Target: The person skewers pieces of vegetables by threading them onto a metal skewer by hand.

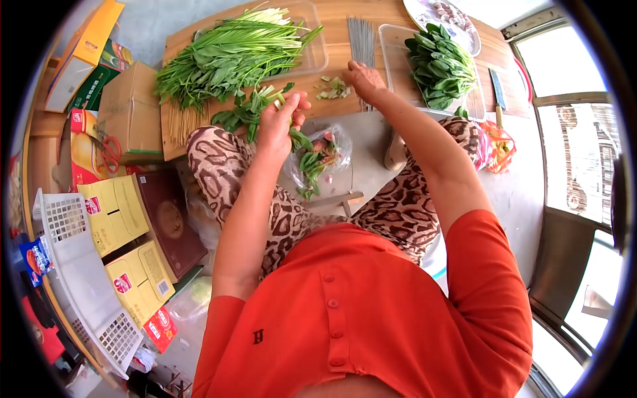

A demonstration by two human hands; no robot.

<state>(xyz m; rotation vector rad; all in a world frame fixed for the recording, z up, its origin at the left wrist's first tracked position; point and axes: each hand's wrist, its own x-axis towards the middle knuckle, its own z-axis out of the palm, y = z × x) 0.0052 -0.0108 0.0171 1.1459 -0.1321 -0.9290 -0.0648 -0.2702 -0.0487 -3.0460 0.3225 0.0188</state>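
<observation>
My left hand [282, 123] is closed around the stems of some leafy greens [249, 113], whose leaves hang to the left above the board edge. My right hand [365, 81] lies over a bundle of thin metal skewers [361, 40], fingers curled together at its left side; what they pinch, if anything, is hidden. Between the hands sits a small pile of cut pale stem pieces [333, 88]. A large heap of long-stemmed greens [232, 56] fills a clear plastic tray [320, 56] at the left. At the right, broad dark green leaves [441, 66] lie in another clear tray [393, 50].
A patterned plate [472, 36] with pieces of food stands at the back right, near a knife [497, 89]. Wooden skewers [186, 123] lie at the board's left. Below, a plastic bag [342, 149] holds trimmings. Boxes [129, 109] and a white basket [86, 265] line the left.
</observation>
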